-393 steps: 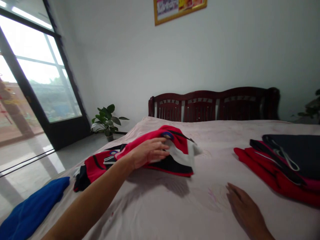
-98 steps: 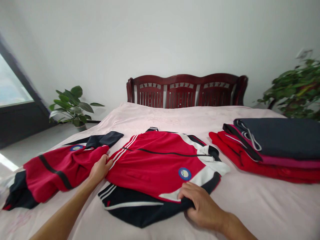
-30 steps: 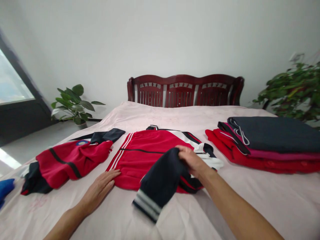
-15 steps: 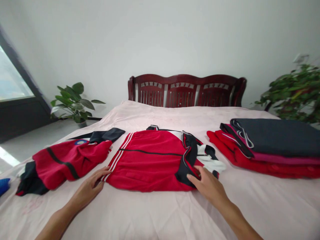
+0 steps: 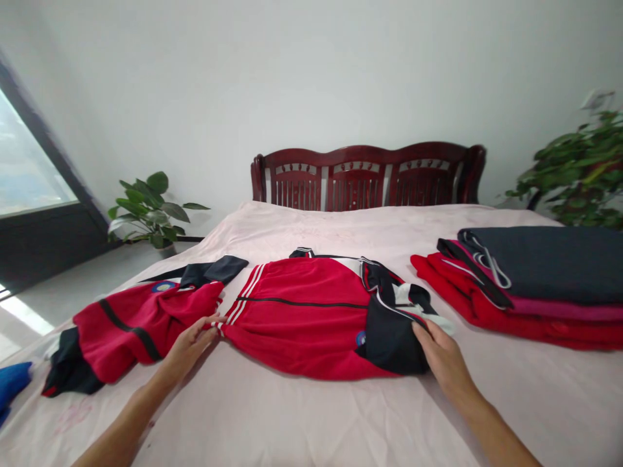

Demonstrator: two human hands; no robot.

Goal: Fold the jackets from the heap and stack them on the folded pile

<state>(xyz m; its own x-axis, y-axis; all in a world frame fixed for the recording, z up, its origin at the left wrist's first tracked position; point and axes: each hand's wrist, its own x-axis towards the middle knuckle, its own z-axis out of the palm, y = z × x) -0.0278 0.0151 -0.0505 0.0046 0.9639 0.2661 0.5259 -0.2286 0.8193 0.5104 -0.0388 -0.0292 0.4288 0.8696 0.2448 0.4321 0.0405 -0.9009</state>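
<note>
A red jacket with black and white shoulders and a dark zip line lies across the bed in front of me. My left hand pinches the near corner of its white-striped hem. At the collar end, my right hand grips the edge of the black shoulder part, which is spread toward me; a small round blue badge shows beside it. To the left lies a second red and black jacket, rumpled, with a round blue badge and a black stripe.
A stack of folded clothes, dark on top and red below, sits at the right. Blue cloth shows at the left edge. Beyond the bed stand a wooden headboard, a potted plant and a leafy plant.
My right hand has moved right and drawn the black shoulder part outward, uncovering the badge. My left hand now pinches the hem and has lifted its near corner slightly. The view has shifted a little.
</note>
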